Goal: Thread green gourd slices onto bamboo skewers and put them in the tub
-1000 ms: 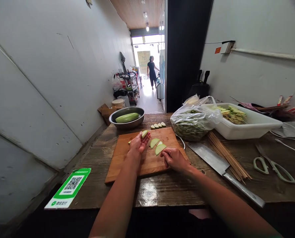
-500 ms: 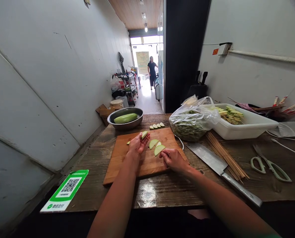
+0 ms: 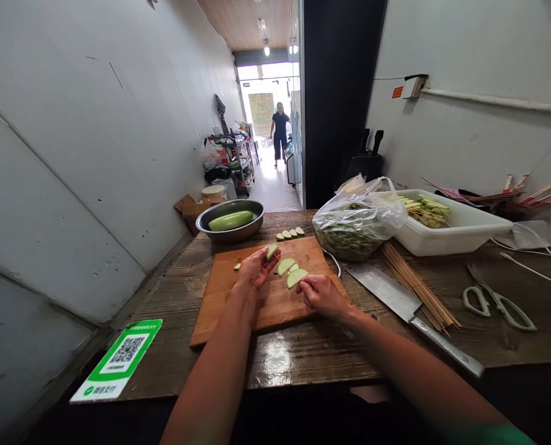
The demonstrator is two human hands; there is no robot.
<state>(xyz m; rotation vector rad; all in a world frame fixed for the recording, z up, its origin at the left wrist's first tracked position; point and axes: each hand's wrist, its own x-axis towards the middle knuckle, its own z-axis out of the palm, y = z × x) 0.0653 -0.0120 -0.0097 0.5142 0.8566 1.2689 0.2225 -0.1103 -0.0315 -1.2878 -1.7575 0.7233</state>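
At the frame's centre, over the board, the right hand grips the skewer, apparently to steady its threaded slices; the left hand pinches another slice near the far end, seemingly for control.

Slices over cutting board; bowl behind; cleaver right of board, scissors farther right.

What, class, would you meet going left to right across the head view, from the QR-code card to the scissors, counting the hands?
QR-code card, left hand, right hand, bundle of sticks, scissors.
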